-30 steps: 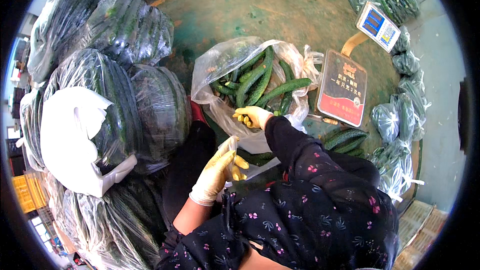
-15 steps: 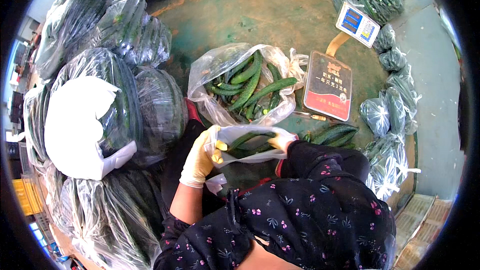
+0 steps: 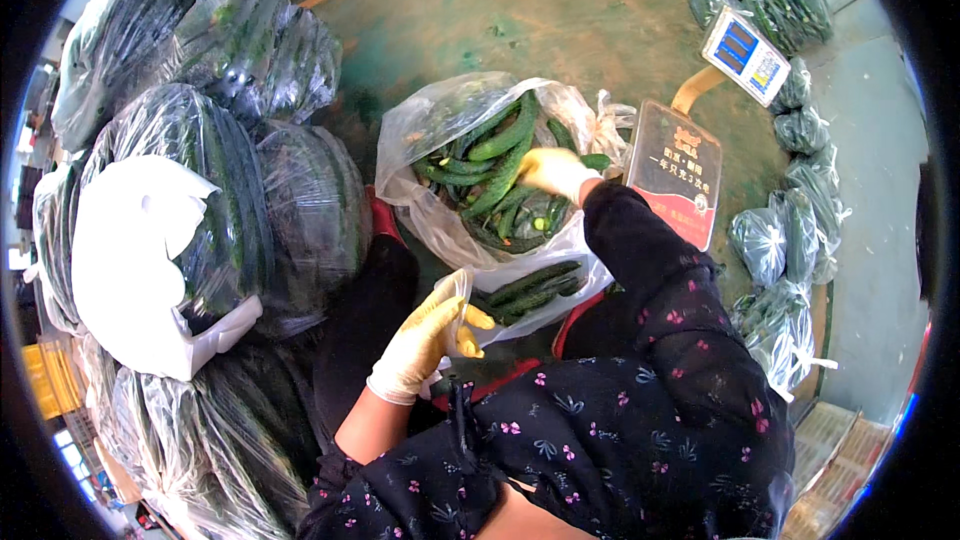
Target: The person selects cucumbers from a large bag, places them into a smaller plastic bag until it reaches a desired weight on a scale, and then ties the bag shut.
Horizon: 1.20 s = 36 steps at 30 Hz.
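My left hand (image 3: 432,338), in a pale glove with yellow fingers, grips the near-left rim of a clear plastic bag (image 3: 563,312). Several dark green cucumbers (image 3: 530,292) lie inside this bag, between my legs. Beyond it stands a larger open plastic bag (image 3: 412,122) with loose cucumbers (image 3: 502,172) piled in it. My right hand (image 3: 556,173), gloved too and slightly blurred, reaches over the right side of that pile. Its fingers curl round a cucumber (image 3: 597,160) whose end sticks out behind the hand; the fingertips are partly hidden.
A platform scale (image 3: 675,165) with a raised display (image 3: 745,55) stands right of the large bag. Big bags of cucumbers (image 3: 215,200) stack up at left, a white sheet (image 3: 130,260) over one. Smaller tied bags (image 3: 760,240) line the right wall.
My right hand has left the small bag and moved forward to a cucumber in the large bag. The small bag's mouth has sagged and widened; my left hand keeps its rim, slightly lower and further right.
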Tool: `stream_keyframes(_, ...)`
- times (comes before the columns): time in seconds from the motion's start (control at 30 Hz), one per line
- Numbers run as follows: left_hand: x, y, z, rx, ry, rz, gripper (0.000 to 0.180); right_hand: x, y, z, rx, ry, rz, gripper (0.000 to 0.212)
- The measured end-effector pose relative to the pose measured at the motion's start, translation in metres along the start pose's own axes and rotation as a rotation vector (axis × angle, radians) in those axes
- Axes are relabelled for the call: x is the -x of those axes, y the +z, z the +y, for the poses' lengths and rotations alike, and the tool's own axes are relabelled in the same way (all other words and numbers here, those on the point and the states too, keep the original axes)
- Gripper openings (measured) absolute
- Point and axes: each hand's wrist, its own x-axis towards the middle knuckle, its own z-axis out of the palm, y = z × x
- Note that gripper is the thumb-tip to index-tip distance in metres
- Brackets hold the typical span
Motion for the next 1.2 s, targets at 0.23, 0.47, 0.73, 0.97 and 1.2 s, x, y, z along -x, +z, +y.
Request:
stream_keyframes(0.23,0.004,0.008,0.020,0.026,-0.028,-0.025,0.061,-0.026,0.079,0.099,0.528,0.260,0.414,0.027)
stream_keyframes(0.47,-0.002,0.012,0.012,-0.039,-0.027,-0.001,0.070,0.030,0.018,0.108,0.171,0.253,0.399,0.033)
stream_keyframes(0.73,-0.014,-0.008,-0.013,0.000,0.025,-0.058,0.068,0.099,-0.048,0.002,-1.599,-0.301,0.053,0.054)
stream_keyframes(0.97,-0.004,-0.008,0.012,0.333,0.137,0.079,0.047,0.118,0.089,-0.014,-0.525,-0.179,-0.224,0.047)
stream_keyframes(1.2,-0.012,-0.006,-0.001,0.008,0.006,0.167,0.045,0.119,0.090,-0.020,0.121,-0.113,-0.624,0.046)
